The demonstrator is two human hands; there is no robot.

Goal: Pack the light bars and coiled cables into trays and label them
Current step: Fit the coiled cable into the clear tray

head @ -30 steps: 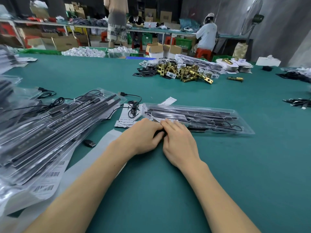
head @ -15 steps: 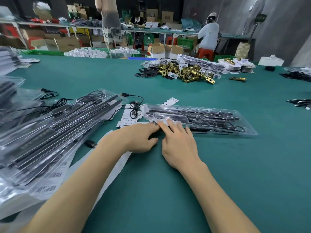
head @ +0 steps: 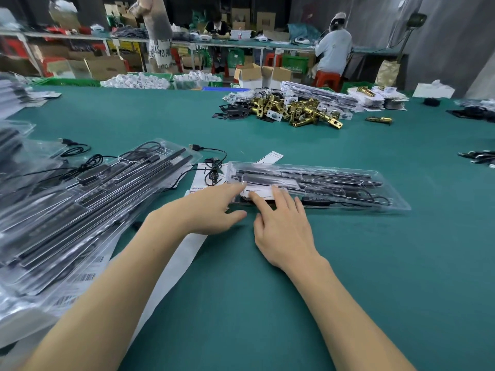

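Green felt-covered desk (head: 267, 303) carries a clear plastic tray (head: 380, 191) of black light bars, lying flat ahead of both hands. Left hand (head: 211, 210), fingers straight, presses the white paper label (head: 261, 193) at tray's near-left end; right hand (head: 284, 228) likewise, fingertips on label

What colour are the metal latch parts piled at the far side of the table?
Shiny gold, with some black plates beside them: the pile of metal latch parts on the green table, head view.

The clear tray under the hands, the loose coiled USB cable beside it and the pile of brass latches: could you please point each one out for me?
Clear tray (head: 385, 199): head view, on its bare right-hand end.
Coiled USB cable (head: 213, 174): head view, on the bundled middle of the coil.
Pile of brass latches (head: 300, 111): head view, on the middle of the heap.
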